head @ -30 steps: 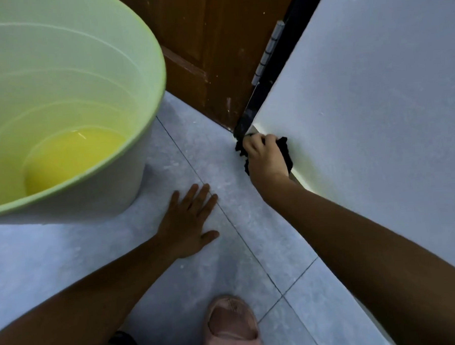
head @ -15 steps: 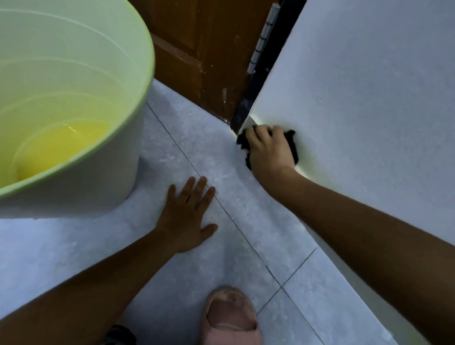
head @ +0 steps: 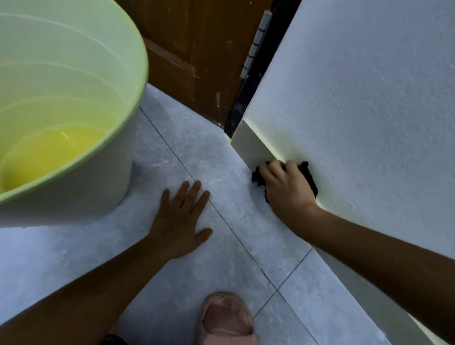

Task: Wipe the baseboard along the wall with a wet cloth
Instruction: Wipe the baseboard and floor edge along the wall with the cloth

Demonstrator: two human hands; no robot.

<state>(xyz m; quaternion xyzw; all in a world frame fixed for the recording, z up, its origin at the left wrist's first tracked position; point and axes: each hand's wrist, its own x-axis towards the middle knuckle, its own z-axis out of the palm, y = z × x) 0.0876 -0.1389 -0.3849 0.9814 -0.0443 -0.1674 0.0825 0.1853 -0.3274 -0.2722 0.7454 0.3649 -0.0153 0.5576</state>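
A white baseboard (head: 248,142) runs along the foot of the white wall (head: 375,98) at the right. My right hand (head: 285,187) presses a dark cloth (head: 307,174) against the baseboard, a short way back from its end at the door frame. Most of the cloth is hidden under my fingers. My left hand (head: 181,219) lies flat on the grey tiled floor (head: 220,157), fingers spread, holding nothing.
A large pale green bucket (head: 126,80) with a little water in its bottom stands at the left. A brown wooden door (head: 196,55) with a dark frame (head: 263,65) closes the far corner. My foot in a pink slipper (head: 226,325) rests at the bottom.
My right hand has slid the cloth along the baseboard towards me, away from the door frame, baring the baseboard's end. The left hand has stayed flat on the floor.
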